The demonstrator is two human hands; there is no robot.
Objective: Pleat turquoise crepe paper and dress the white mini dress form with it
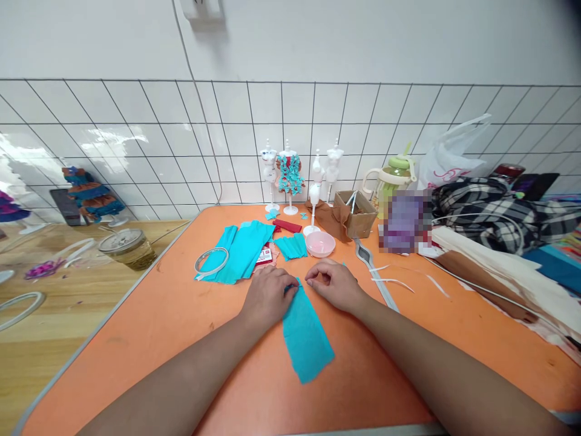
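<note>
A turquoise strip of thin, cloth-like material (pixel 307 339) lies flat on the orange table, its narrow far end pinched by my left hand (pixel 271 292) between thumb and fingers. Just right of that end, my right hand (pixel 334 284) is closed with thumb and forefinger brought together. Anything in that pinch is too small to make out. Beyond my hands sit a pink bowl (pixel 320 244) and a small gathered turquoise piece (pixel 292 247). Larger turquoise sheets (pixel 242 249) lie to the left, with a roll of narrow tape (pixel 212 264) on top.
Several white mini dress forms stand at the back; one wears a turquoise ruffled dress (pixel 289 174). Further right are a cardboard box (pixel 356 215), a grey measuring tape (pixel 373 270), a green-lidded jug (pixel 396 175) and a plaid cloth (pixel 490 212). A glass jar (pixel 129 248) stands on the left wooden table.
</note>
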